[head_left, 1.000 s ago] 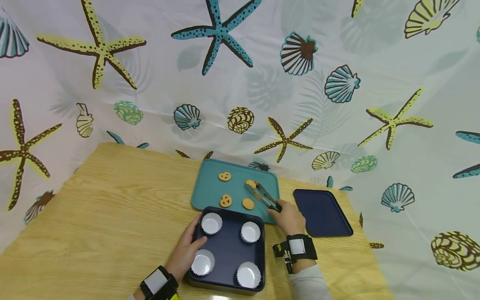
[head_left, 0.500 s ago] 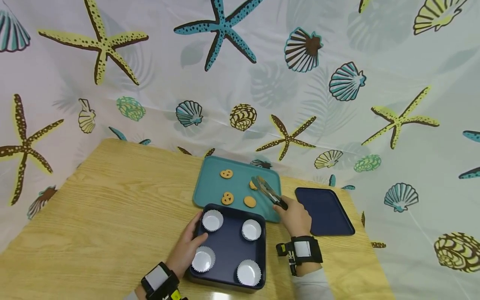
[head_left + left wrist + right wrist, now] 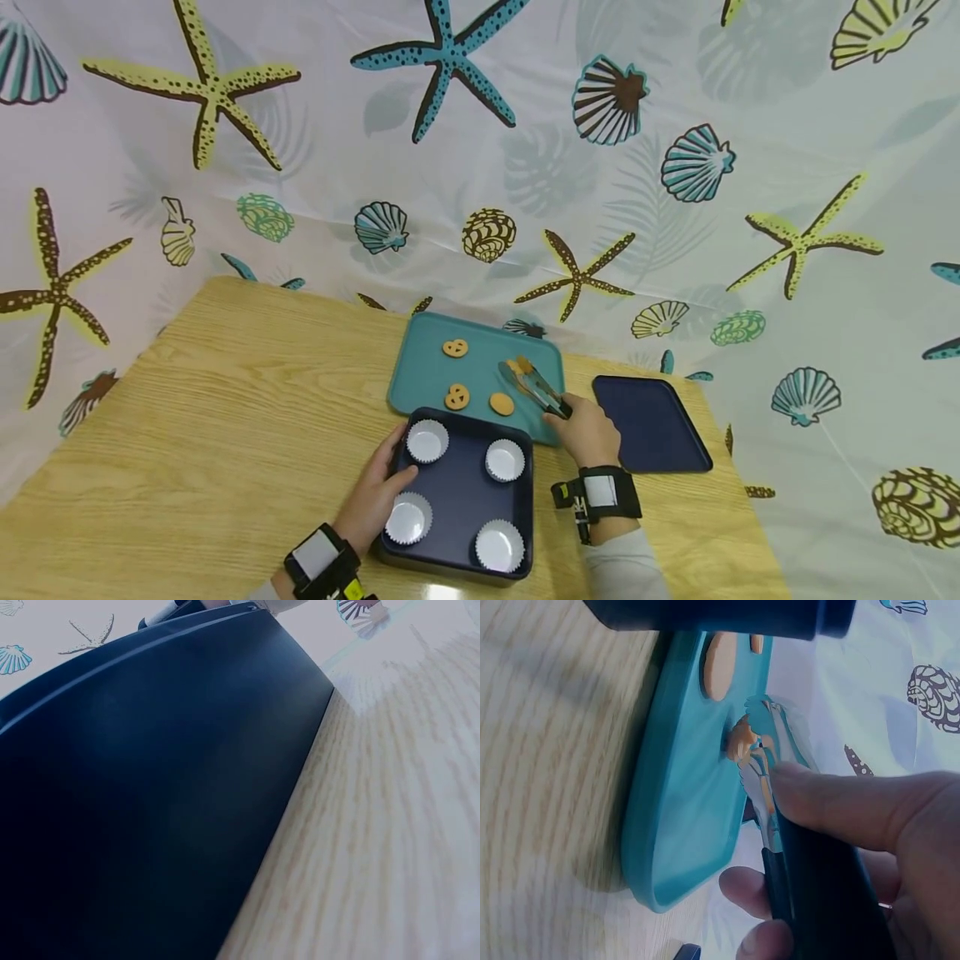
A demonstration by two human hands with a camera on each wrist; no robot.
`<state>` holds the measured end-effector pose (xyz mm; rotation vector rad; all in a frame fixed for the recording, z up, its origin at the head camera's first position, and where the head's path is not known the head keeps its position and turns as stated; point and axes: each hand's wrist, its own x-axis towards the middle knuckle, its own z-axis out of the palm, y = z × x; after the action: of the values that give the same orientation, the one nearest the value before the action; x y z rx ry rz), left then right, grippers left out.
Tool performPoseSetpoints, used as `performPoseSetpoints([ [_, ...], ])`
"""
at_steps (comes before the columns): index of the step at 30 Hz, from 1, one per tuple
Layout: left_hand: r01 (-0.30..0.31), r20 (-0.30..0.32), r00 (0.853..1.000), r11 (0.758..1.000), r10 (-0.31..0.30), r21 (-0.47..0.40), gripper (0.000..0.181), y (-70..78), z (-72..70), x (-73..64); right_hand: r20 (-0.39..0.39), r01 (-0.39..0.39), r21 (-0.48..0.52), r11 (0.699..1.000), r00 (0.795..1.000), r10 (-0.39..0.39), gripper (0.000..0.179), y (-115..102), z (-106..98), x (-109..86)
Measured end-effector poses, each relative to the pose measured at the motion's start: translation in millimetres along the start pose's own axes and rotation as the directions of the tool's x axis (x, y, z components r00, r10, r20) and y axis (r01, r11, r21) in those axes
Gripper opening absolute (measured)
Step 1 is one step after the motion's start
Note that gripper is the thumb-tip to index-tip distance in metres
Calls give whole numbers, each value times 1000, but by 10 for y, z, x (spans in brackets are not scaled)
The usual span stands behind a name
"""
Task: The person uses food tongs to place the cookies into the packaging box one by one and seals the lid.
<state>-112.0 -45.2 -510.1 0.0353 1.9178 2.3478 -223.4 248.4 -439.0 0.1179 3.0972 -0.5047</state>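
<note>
My right hand (image 3: 588,432) grips black-handled metal tongs (image 3: 553,407) over the teal tray (image 3: 412,375). In the right wrist view the scalloped tips of the tongs stand on either side of a small cookie (image 3: 739,740); whether both touch it I cannot tell. Two pretzel-shaped cookies (image 3: 455,348) and a round cookie (image 3: 502,405) lie on the same tray. My left hand (image 3: 371,500) holds the left wall of a deep navy baking pan (image 3: 461,500), thumb over the rim. Several white cupcake liners (image 3: 427,441) sit near the pan's corners. The left wrist view shows mostly the pan's outer wall (image 3: 150,772).
A flat navy tray (image 3: 651,425) lies to the right of my right hand. The pan stands directly in front of the teal tray, on the wooden table (image 3: 225,417). Behind the table hangs a cloth (image 3: 315,150) printed with shells and starfish.
The tongs swung right and turned at the small cookie, then their tips came to either side of it. My left hand stays on the pan. The head view has shifted slightly.
</note>
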Motion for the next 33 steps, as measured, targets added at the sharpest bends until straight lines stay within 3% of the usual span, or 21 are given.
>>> performPoseSetpoints([
  [22, 19, -6, 1000, 1000, -19, 20, 66, -6, -19, -12, -7, 4, -5, 1000, 1000, -4, 56, -16, -15, -67],
  [27, 14, -8, 1000, 1000, -13, 19, 66, -9, -24, -17, -20, 63, 84, 994, 998, -61, 58, -80, -176, -168],
  [33, 13, -17, 1000, 999, -12, 35, 66, -16, -19, -7, -15, 158, 211, 965, 987, -158, 56, -198, -387, -392],
])
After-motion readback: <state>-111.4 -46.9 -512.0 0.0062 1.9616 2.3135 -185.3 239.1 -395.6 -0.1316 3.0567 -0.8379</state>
